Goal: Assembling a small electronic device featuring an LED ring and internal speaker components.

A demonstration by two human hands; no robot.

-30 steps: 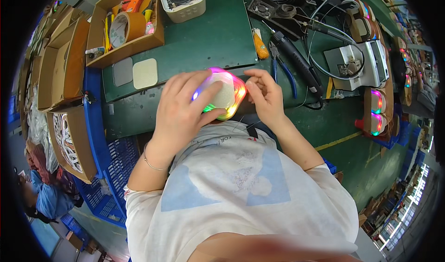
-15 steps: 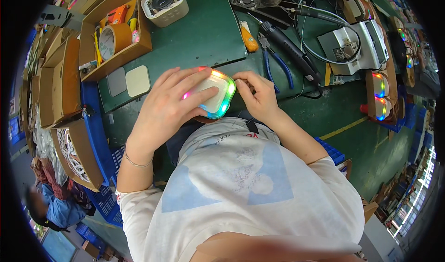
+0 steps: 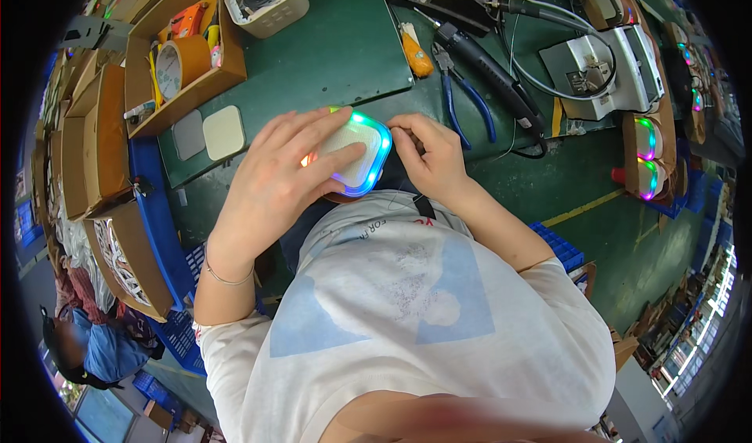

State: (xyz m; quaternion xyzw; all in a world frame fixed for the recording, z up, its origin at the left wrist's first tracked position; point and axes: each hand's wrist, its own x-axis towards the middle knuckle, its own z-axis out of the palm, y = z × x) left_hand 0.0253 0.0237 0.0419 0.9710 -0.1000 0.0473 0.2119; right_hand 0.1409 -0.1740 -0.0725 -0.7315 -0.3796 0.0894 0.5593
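My left hand [image 3: 286, 165] lies over a small rounded-square speaker [image 3: 373, 147] with a pale mesh face and a glowing rim, its fingers spread across the face and wrapped round the left side. The rim shines blue and green, with an orange spot by my fingers. My right hand [image 3: 429, 147] is closed at the speaker's right edge, thumb and index finger pinched together. Whatever is between those fingertips is hidden. On the bench to the left lie a cream square panel [image 3: 224, 133] and a grey square panel [image 3: 188, 135].
A cardboard box [image 3: 184, 97] holds a tape roll [image 3: 174, 65] and tools. Behind stands an opened white speaker housing [image 3: 270, 10]. Blue-handled pliers [image 3: 462, 102], a black electric screwdriver [image 3: 489, 75] and a metal fixture [image 3: 583, 71] lie right. Lit speakers [image 3: 648, 157] stand far right.
The rim light has turned from mixed rainbow colours to mostly blue and green. Both hands and the speaker have shifted slightly left in the picture, with the grip unchanged.
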